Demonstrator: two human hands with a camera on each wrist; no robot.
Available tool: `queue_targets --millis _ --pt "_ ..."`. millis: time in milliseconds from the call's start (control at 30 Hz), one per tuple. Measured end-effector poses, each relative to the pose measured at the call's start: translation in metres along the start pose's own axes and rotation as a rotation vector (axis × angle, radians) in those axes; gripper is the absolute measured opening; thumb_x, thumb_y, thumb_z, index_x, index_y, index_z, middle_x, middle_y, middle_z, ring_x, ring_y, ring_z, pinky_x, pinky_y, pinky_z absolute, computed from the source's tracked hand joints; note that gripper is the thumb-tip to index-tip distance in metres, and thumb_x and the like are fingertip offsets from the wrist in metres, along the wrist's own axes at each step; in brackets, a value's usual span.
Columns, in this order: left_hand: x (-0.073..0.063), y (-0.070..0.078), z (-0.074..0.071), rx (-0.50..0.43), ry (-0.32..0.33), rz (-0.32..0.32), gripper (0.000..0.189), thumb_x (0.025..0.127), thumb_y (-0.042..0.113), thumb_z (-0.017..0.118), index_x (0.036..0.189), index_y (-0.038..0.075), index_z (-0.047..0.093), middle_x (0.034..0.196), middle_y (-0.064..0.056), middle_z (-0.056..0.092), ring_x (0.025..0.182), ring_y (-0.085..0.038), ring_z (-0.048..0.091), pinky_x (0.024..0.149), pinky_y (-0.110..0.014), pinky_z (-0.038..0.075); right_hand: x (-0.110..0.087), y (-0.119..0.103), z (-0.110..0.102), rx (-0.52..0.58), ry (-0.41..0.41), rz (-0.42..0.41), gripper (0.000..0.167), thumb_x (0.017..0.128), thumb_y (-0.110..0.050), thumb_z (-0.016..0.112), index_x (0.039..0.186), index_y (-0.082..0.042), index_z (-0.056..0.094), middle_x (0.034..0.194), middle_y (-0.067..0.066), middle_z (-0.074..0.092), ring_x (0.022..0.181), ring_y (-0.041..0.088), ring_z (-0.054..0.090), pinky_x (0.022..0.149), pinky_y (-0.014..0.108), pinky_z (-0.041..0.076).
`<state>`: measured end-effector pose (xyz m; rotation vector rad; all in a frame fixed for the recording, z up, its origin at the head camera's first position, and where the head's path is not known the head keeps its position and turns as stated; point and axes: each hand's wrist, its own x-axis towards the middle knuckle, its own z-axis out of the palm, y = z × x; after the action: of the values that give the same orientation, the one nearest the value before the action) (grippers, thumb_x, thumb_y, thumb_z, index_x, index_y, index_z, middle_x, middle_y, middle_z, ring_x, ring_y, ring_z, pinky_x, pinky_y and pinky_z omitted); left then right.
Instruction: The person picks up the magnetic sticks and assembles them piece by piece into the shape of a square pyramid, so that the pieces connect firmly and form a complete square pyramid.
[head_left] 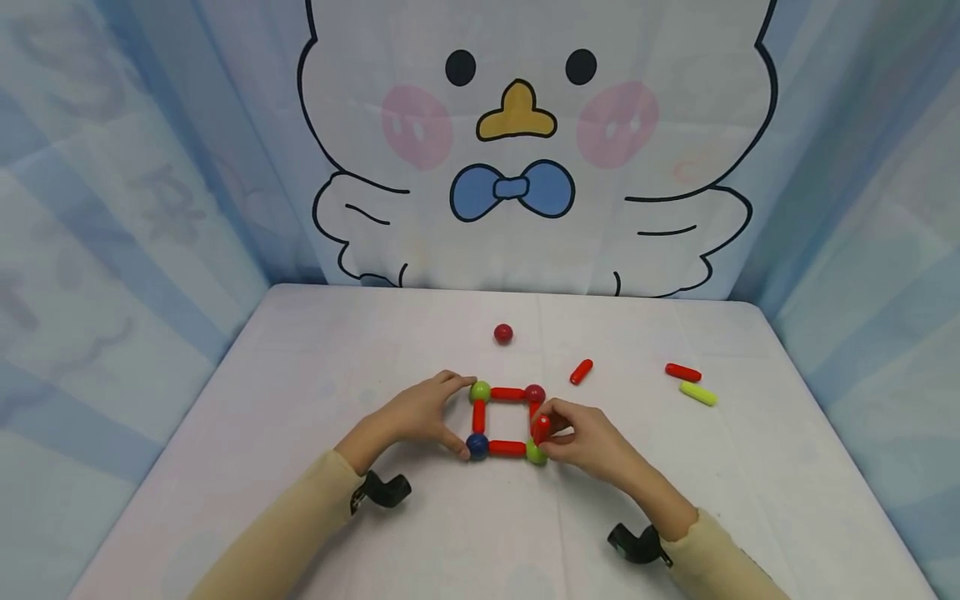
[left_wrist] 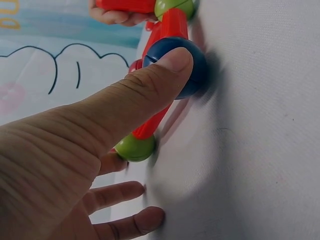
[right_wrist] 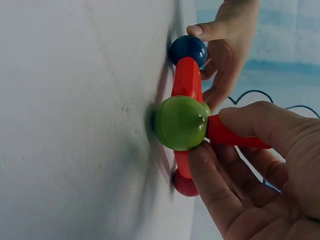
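A square of red magnetic rods [head_left: 507,448] and balls lies on the table, with a blue ball [head_left: 477,447] at its near left corner. Green balls form the far left [head_left: 480,391] and near right [right_wrist: 180,123] corners; a red ball [head_left: 535,393] is at the far right. My left hand [head_left: 411,414] holds the square's left side, thumb on the blue ball and index finger at the far green ball. Between thumb and fingers, my right hand [head_left: 592,440] pinches another red magnetic rod [right_wrist: 232,134], upright with its lower end at the near right green ball.
Behind the square sits a loose red ball [head_left: 503,333]. One red rod [head_left: 581,372] lies right of it. Farther right are another red rod [head_left: 683,372] and a yellow-green rod [head_left: 698,393]. A printed curtain [head_left: 517,250] borders the table's back.
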<state>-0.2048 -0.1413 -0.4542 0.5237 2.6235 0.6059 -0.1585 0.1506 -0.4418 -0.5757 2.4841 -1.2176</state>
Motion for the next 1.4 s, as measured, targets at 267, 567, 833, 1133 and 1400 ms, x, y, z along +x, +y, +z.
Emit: queue_targets --millis 267,567,833,1133,1400 --pt "-0.001 0.000 -0.002 0.004 -0.007 -0.010 0.110 0.066 0.053 0.095 0.158 0.025 0.042 0.156 -0.008 0.045 0.141 -0.031 0.048 0.112 -0.057 0.045 0.001 -0.002 0.001 -0.042 -0.003 -0.012 0.026 0.093 -0.006 0.074 0.115 -0.015 0.065 0.107 -0.002 0.068 0.105 0.020 0.066 0.089 0.033 0.060" --pt "0.004 0.010 -0.012 0.058 -0.027 -0.023 0.100 0.071 0.044 0.095 0.156 0.022 0.046 0.154 -0.008 0.049 0.139 -0.030 0.051 0.112 -0.055 0.046 0.000 0.013 -0.031 -0.258 -0.046 -0.075 0.042 0.101 -0.010 0.059 0.143 -0.010 0.055 0.130 0.007 0.063 0.120 0.028 0.061 0.104 0.053 0.053" --pt "0.010 0.018 -0.014 0.062 -0.081 0.090 0.084 0.078 0.018 0.092 0.151 0.027 0.052 0.158 -0.003 0.045 0.144 -0.028 0.045 0.114 -0.053 0.045 0.022 0.044 -0.057 -0.535 0.096 -0.042 0.051 0.099 0.001 0.058 0.148 -0.012 0.054 0.159 0.018 0.041 0.146 0.046 0.038 0.113 0.064 0.039" --pt "0.010 0.016 -0.010 0.048 -0.022 0.129 0.054 0.089 0.018 0.082 0.138 0.024 0.063 0.141 -0.001 0.059 0.129 -0.022 0.055 0.110 -0.045 0.049 0.033 0.059 -0.063 -0.541 0.100 0.030 0.040 0.094 -0.001 0.066 0.133 -0.009 0.066 0.144 0.021 0.055 0.131 0.045 0.052 0.111 0.063 0.042" --pt "0.011 0.007 -0.010 0.145 0.104 0.083 0.031 0.095 0.021 0.076 0.126 0.024 0.072 0.124 0.002 0.069 0.114 -0.019 0.063 0.103 -0.041 0.053 0.033 0.056 -0.066 -0.398 0.112 0.208 0.026 0.093 -0.006 0.070 0.119 -0.008 0.069 0.115 0.014 0.064 0.102 0.031 0.060 0.092 0.049 0.056"
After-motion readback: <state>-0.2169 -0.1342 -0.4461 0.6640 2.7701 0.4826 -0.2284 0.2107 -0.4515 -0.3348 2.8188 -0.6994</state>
